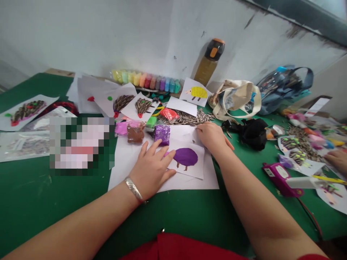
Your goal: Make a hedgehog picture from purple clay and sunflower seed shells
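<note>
My left hand (153, 166), with a silver bracelet at the wrist, lies with its fingers spread over white paper, fingertips near a purple clay packet (162, 134) and the left edge of a card. That card carries a flat purple clay oval (185, 156) with two small brown legs. At the card's upper right is my right hand (211, 137), its fingers bent together beside the pile of striped seeds (191, 117); what its fingertips hold, if anything, is too small to name. A brown clay packet (136, 133) sits left of the purple one.
Behind stand a row of coloured clay packs (148, 81), a yellow hedgehog card (195, 93) and a bottle (210, 61). Seed-covered cards (28, 111) lie left. To the right are a cloth bag (235, 99), a black pouch (253, 133), a magenta device (282, 178) and another person's hand (337, 159).
</note>
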Tool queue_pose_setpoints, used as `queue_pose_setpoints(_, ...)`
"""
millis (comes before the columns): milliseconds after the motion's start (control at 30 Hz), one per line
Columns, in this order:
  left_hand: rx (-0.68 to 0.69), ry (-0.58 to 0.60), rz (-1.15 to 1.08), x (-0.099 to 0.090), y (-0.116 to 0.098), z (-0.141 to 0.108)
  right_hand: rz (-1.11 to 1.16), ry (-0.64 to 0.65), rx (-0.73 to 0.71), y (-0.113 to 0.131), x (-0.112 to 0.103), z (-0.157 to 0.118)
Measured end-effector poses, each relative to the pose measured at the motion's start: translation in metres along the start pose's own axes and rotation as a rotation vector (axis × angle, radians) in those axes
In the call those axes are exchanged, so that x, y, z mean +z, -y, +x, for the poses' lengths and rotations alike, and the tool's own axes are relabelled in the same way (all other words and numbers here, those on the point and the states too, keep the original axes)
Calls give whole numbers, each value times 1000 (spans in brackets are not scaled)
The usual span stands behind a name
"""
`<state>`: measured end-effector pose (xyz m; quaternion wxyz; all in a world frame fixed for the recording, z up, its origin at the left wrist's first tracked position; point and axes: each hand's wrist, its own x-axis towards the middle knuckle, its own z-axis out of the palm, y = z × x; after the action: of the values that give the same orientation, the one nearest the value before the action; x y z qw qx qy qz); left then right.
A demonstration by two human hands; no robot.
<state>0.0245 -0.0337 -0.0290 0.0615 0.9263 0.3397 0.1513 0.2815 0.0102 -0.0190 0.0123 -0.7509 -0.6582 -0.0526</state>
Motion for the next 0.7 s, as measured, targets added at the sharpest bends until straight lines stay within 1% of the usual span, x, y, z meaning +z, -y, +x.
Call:
queue_pose_setpoints(167,-14,29,-13,0,1,1,-53,29,-11,5,7,8)
queue_pose_setpoints(267,-23,32,-15,-1,0,2,-10,-6,10,6,-1,1)
queue_pose_setpoints(333,-26,33,-20,-2,0,2,128,-57,37,7,-12,-15)
queue_pose_setpoints(400,-30,39,-25,-2,-1,2,335,-83,32,9,-25,-40)
queue_pose_setpoints(433,-32,42,-27,-2,-1,3,421,-91,1,11,-30,-54)
queue_pose_setpoints(500,-37,48,-29,-2,-2,3,532,-77,-126,16,-37,-80)
queue_pose_setpoints(533,-39,50,-28,-2,-2,3,569,-87,-169,19,-38,-91)
queue_pose_setpoints(600,-40,52,-27,-2,-3,3,637,-68,-229,27,-36,-106)
queue_pose_setpoints(700,-42,57,-20,-2,-3,3,674,-24,-310,37,-28,-110)
